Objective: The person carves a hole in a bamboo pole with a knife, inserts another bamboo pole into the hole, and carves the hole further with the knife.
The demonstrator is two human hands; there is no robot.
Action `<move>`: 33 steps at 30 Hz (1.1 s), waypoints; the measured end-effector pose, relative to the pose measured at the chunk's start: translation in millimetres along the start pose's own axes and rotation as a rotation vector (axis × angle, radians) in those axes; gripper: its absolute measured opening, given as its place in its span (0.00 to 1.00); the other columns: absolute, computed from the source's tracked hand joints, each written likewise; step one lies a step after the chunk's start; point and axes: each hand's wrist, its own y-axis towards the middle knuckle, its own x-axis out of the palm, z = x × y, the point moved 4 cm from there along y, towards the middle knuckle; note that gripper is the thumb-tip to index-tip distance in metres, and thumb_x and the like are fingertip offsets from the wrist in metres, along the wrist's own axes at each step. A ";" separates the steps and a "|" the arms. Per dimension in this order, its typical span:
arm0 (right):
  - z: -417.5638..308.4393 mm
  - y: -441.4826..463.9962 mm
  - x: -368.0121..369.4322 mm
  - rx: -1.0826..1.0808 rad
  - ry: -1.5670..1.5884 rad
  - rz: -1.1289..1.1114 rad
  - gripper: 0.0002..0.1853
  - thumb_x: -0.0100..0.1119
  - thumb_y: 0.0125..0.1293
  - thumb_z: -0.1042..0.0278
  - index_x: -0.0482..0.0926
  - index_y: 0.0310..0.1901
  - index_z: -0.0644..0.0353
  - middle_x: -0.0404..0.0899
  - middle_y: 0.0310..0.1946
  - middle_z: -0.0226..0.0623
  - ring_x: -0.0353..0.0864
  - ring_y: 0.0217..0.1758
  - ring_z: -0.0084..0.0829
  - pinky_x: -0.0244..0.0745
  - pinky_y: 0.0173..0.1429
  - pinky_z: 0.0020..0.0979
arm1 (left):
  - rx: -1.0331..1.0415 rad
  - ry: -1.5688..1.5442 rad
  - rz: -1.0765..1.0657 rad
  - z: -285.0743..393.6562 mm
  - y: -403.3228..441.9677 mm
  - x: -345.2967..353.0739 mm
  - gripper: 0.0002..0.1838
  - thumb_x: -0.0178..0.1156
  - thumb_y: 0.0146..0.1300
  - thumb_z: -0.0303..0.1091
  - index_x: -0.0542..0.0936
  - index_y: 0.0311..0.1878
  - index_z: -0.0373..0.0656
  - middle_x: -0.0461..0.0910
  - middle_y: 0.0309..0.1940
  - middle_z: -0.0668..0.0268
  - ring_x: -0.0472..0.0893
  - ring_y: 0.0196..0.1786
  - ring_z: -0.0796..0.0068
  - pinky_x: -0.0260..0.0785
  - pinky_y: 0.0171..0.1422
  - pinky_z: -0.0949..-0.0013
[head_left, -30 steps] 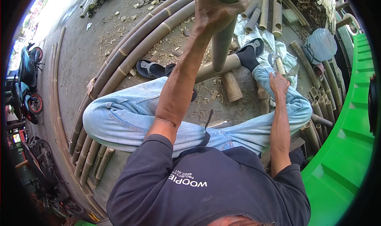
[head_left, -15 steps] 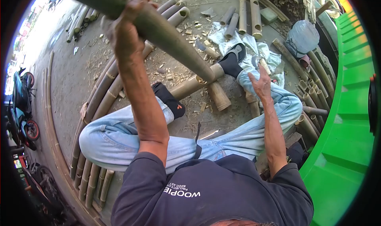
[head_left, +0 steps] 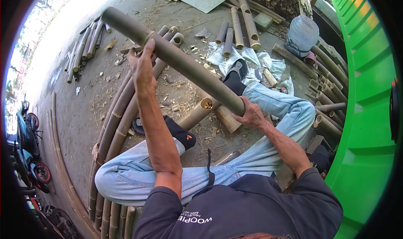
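A thick bamboo pole slants across the view, from the upper left down to my right hand. My left hand supports it from below near a node, with the thumb up along its side. At its lower end my right hand has its fingers wrapped round it. Beneath the pole, a bamboo tube with a cut hole full of chips lies on the ground between my feet. It rests across a short bamboo piece. The pole hides part of both.
Long bamboo poles lie left of my legs. Short bamboo pieces sit on a silvery sheet ahead. A plastic jug and cut tubes stand beside a green metal wall. Motorbikes are at far left.
The pole has come down from a steep, raised tilt, and its lower end has moved right, off the tube below. My right hand, previously free of the pole, now grips that end.
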 end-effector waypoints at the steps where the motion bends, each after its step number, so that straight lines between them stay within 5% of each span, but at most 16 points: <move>1: -5.5 3.0 -3.2 0.057 0.035 0.007 0.40 0.73 0.58 0.49 0.70 0.66 0.63 0.85 0.47 0.56 0.88 0.49 0.54 0.82 0.55 0.47 | -0.106 0.056 0.015 5.2 -9.7 0.8 0.49 0.72 0.66 0.42 0.54 0.77 0.24 0.74 0.64 0.42 0.76 0.68 0.52 0.68 0.73 0.52; 5: 7.7 13.5 0.7 0.293 0.175 0.066 0.39 0.73 0.55 0.47 0.76 0.60 0.69 0.86 0.46 0.57 0.88 0.51 0.51 0.80 0.58 0.45 | -0.148 0.059 -0.048 -15.8 -2.5 -13.3 0.45 0.69 0.68 0.41 0.57 0.77 0.27 0.75 0.62 0.43 0.79 0.64 0.53 0.71 0.69 0.54; 11: 68.2 62.1 -9.1 0.552 0.149 0.166 0.40 0.74 0.51 0.44 0.80 0.55 0.74 0.87 0.49 0.59 0.87 0.55 0.53 0.80 0.60 0.45 | -0.207 -0.022 0.003 -38.4 1.7 -27.1 0.33 0.67 0.69 0.36 0.66 0.70 0.29 0.82 0.52 0.51 0.87 0.44 0.64 0.78 0.50 0.64; 17: 108.2 132.0 -34.0 0.841 0.201 0.261 0.33 0.75 0.50 0.46 0.88 0.46 0.72 0.87 0.51 0.60 0.88 0.57 0.51 0.80 0.61 0.45 | -0.236 0.007 -0.052 -45.3 -5.0 -14.4 0.31 0.66 0.69 0.34 0.66 0.69 0.29 0.83 0.49 0.54 0.87 0.42 0.64 0.79 0.47 0.65; 19: 121.6 164.6 -49.0 0.801 0.153 0.276 0.41 0.72 0.54 0.45 0.80 0.60 0.75 0.85 0.54 0.64 0.86 0.60 0.53 0.78 0.65 0.45 | -0.243 0.022 -0.056 -43.6 -7.9 -10.4 0.31 0.66 0.70 0.35 0.65 0.69 0.29 0.83 0.49 0.54 0.87 0.44 0.62 0.79 0.47 0.64; 21: 163.3 200.5 -58.2 0.613 0.185 0.599 0.52 0.68 0.57 0.43 0.63 0.74 0.75 0.81 0.58 0.68 0.82 0.64 0.58 0.75 0.68 0.45 | -0.242 0.024 -0.071 -40.4 -9.8 -5.5 0.31 0.65 0.71 0.35 0.65 0.69 0.29 0.83 0.49 0.53 0.87 0.44 0.62 0.79 0.48 0.64; 22: 185.2 217.5 -60.4 0.665 0.222 0.533 0.58 0.65 0.59 0.41 0.47 0.79 0.72 0.78 0.60 0.72 0.79 0.66 0.61 0.73 0.70 0.46 | -0.243 0.024 -0.086 -38.4 -11.6 -3.2 0.31 0.65 0.71 0.34 0.64 0.69 0.29 0.83 0.50 0.53 0.88 0.44 0.62 0.79 0.48 0.64; 23: 214.1 234.5 -55.5 0.799 0.184 0.599 0.51 0.66 0.58 0.43 0.62 0.74 0.73 0.76 0.64 0.69 0.79 0.66 0.61 0.74 0.70 0.48 | -0.244 0.036 -0.095 -35.5 -12.7 -1.0 0.31 0.65 0.71 0.34 0.64 0.69 0.29 0.83 0.50 0.53 0.88 0.44 0.62 0.79 0.48 0.64; 24: 217.4 230.6 -57.0 0.809 0.192 0.602 0.51 0.66 0.58 0.43 0.62 0.74 0.73 0.76 0.64 0.69 0.79 0.66 0.61 0.74 0.70 0.48 | -0.228 0.014 -0.106 -31.2 -13.7 2.0 0.31 0.65 0.71 0.34 0.64 0.69 0.29 0.83 0.49 0.53 0.88 0.44 0.62 0.80 0.48 0.63; 26: 203.2 231.8 -58.1 0.611 -0.087 0.016 0.40 0.66 0.58 0.47 0.75 0.66 0.70 0.80 0.61 0.65 0.80 0.65 0.61 0.74 0.69 0.51 | -0.209 -0.014 -0.130 -24.6 -14.4 7.1 0.31 0.65 0.72 0.33 0.64 0.69 0.29 0.83 0.49 0.52 0.88 0.43 0.61 0.80 0.49 0.63; 27: 189.7 216.3 -54.9 0.559 -0.168 -0.004 0.31 0.63 0.57 0.53 0.83 0.56 0.71 0.80 0.62 0.63 0.79 0.68 0.56 0.74 0.72 0.48 | -0.203 -0.018 -0.136 -22.5 -15.8 8.2 0.29 0.64 0.72 0.33 0.64 0.69 0.29 0.83 0.49 0.52 0.88 0.44 0.61 0.81 0.49 0.63; 33: 187.8 106.1 -27.1 0.598 -0.301 -0.195 0.29 0.58 0.71 0.44 0.82 0.60 0.63 0.82 0.61 0.57 0.81 0.66 0.55 0.74 0.69 0.52 | -0.121 -0.089 -0.200 17.4 -35.9 19.0 0.24 0.63 0.73 0.30 0.69 0.66 0.31 0.84 0.50 0.50 0.88 0.46 0.62 0.83 0.53 0.62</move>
